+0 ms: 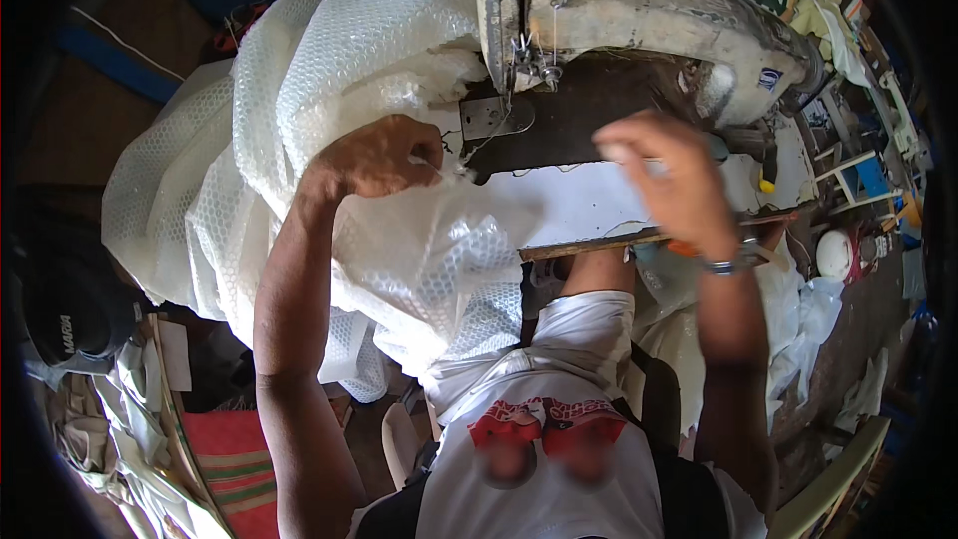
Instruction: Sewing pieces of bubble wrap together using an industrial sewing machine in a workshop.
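Left hand [374,155] pinches the bubble wrap [399,40] edge just left of the sewing machine [639,10] needle; right hand [669,175], fingers curled over the table [589,205], grip unclear

bubble wrap [379,70]: white, crumpled, bunched under my left hand [374,155], trailing away to its left and below.

Person wears a white short-sleeve T-shirt [559,439] w/ a red printed graphic across the chest, approx 6 o'clock in the head view. Both forearms bare, no sleeves past the upper arm. Right wrist, approx 4 o'clock, carries a metal wristband [726,264], silver-grey, watch-type. Left hand [374,155] & right hand [664,175] bare: no gloves, no rings discernible.
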Demonstrator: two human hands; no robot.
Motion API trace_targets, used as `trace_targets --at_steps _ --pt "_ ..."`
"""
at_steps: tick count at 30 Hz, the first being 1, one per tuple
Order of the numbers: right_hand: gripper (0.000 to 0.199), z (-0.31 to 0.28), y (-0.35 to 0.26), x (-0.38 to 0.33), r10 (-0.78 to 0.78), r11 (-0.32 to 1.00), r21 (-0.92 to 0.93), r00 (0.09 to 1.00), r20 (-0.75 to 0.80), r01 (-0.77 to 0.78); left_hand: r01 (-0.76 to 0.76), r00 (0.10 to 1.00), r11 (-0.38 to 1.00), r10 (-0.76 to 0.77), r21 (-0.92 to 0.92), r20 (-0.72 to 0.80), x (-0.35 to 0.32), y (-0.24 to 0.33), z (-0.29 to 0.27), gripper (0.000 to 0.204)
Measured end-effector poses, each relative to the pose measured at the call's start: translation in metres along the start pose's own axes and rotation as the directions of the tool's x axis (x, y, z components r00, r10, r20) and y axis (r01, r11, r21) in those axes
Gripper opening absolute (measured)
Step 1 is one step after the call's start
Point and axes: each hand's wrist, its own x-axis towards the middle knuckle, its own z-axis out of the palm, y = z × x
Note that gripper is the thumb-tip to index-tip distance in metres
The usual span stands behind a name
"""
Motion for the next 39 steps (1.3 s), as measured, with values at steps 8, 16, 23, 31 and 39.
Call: trace_targets --at_steps 8,16,23,31,39 --pt "0.046 0.109 -0.010 0.022 -0.024 0.966 -0.249 0.986 0.163 0.065 -0.004 0.998 0.959 0.021 -0.284 0.059 -0.006 0.018 0.008 0.031" --pt "0.017 0.118 0.022 0.020 -0.038 0.989 -0.135 0.979 0.200 0.066 -0.022 0.997 0.880 -0.013 -0.475 -0.071 -0.003 0.000 0.015 0.045" --pt "0.020 0.117 0.017 0.004 -0.064 0.990 -0.122 0.995 0.076 0.073 -0.046 0.995 0.811 -0.013 -0.583 -0.098 0.007 -0.002 0.018 0.031" --pt "0.022 0.114 0.011 -0.003 -0.038 0.973 -0.221 0.989 0.145 0.069 0.029 0.993 0.998 -0.035 -0.061 -0.112 0.017 0.012 0.019 0.032" --pt "0.033 0.098 -0.024 -0.026 0.052 0.986 0.157 0.999 -0.007 -0.051 -0.263 0.950 0.717 0.075 -0.646 -0.305 0.002 0.003 0.006 0.020"
